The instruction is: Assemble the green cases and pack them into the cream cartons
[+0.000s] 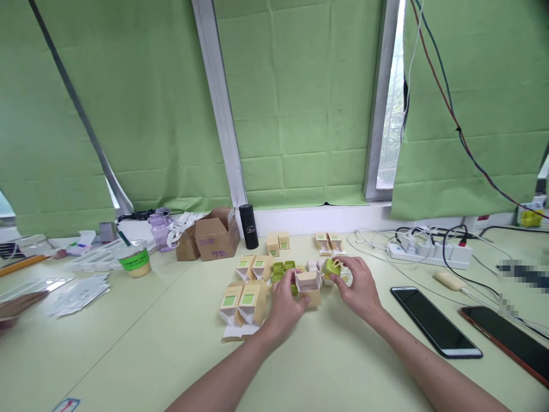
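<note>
My left hand is closed on a small kraft cardboard box, whose open top faces up. Between thumb and fingers of my right hand is a small green case with a pale loop, just right of the box. Several more green pieces lie beyond my left hand, partly hidden by it. Left of that hand stand several kraft boxes with green labels, their flaps folded out. Farther back are smaller groups of similar boxes.
A black tumbler and a brown carton stand by the wall. To the left is a drink cup. On the right lie two phones and a white power strip with tangled cables. Another person's hand shows at the left edge.
</note>
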`<state>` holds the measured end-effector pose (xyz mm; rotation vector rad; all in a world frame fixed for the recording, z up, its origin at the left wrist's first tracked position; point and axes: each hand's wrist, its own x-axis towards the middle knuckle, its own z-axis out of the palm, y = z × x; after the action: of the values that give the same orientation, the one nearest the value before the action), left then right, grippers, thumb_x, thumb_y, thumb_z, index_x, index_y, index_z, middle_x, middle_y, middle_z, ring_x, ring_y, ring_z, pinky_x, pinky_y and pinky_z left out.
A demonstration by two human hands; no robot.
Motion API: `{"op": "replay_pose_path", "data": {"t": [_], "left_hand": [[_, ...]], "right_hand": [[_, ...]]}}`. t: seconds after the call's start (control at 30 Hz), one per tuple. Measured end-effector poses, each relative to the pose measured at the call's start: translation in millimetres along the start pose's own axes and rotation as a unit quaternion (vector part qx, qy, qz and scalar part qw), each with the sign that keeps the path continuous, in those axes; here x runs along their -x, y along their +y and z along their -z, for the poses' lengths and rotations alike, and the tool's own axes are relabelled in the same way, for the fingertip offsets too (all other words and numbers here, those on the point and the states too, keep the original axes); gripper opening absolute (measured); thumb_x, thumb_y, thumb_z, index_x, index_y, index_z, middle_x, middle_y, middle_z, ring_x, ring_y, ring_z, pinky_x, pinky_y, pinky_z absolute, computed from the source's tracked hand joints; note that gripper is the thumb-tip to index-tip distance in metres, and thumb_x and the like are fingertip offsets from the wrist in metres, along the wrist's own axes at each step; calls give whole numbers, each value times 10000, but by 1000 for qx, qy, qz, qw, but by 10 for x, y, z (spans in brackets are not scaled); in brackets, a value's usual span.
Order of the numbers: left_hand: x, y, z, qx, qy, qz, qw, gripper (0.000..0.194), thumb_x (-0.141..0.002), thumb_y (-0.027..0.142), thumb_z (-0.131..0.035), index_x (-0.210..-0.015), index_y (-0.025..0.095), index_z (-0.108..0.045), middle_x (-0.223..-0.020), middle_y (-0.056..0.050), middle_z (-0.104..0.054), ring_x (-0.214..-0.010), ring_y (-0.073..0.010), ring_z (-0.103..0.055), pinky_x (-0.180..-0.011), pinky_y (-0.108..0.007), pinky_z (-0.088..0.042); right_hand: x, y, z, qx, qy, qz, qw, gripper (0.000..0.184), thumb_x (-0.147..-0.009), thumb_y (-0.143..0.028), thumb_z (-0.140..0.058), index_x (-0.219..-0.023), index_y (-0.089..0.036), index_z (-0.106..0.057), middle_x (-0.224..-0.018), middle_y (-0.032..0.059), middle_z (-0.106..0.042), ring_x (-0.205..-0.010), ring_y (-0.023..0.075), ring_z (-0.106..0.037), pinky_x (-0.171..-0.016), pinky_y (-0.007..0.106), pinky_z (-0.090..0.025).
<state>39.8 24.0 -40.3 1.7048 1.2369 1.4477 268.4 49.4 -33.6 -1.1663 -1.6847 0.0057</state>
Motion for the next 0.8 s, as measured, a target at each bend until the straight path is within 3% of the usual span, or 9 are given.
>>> {"op": "replay_pose_path", "data": {"t": [0.13,0.3,0.4,0.57,0.73,0.8], "left_hand": [[62,32,-16,-89,-46,11,995,527,-646,83,-752,-1136,270,-700,-1115,-90,-732,-1080,-348,-570,-932,-435,-466],[108,46,-15,-77,-78,-29,994,562,-624,46,-722,-1133,282,-694,-1091,-69,-735,-1012,-318,-578,-918,-406,-459],[112,61,-16,-64,-73,-20,995,591,-669,85,-761,-1214,278,-645,-1205,-96,-703,-1121,-337,-578,-979,-431,-455],[58,104,-15,25,-33,-57,998,335,-875,196,-689,-1174,265,-555,-1223,-94,-643,-1197,-281,-613,-1065,-428,-458],[5,113,-4,22,-26,-115,993,39,-930,221,-624,-953,221,-592,-1095,-89,-654,-1163,-267,-626,-1031,-401,-488],[-2,106,-5,18,-23,-114,993,35,-944,237,-619,-924,209,-627,-1102,-102,-674,-1167,-273,-635,-1039,-407,-489]], "right_hand": [[1,30,-21,-43,23,-26,998,326,-913,-395,-669,-1186,-219,-699,-1126,118,-727,-1102,334,-633,-950,496,-528],[-1,43,-33,-67,41,-48,996,371,-915,-475,-673,-1178,-216,-715,-1126,125,-723,-1057,326,-637,-914,488,-529],[-4,48,-31,-79,48,-58,994,397,-916,-516,-680,-1168,-212,-724,-1120,129,-725,-1017,316,-638,-903,478,-524],[-8,45,-23,-100,59,-77,990,441,-917,-598,-678,-1141,-222,-736,-1093,119,-725,-975,300,-638,-858,442,-522],[-12,19,-8,-120,71,-85,987,427,-905,-598,-701,-1120,-231,-737,-1056,95,-728,-913,272,-628,-795,405,-516],[-13,8,-4,-126,74,-85,986,399,-910,-574,-705,-1118,-234,-731,-1060,90,-728,-907,264,-624,-793,400,-516]]}}
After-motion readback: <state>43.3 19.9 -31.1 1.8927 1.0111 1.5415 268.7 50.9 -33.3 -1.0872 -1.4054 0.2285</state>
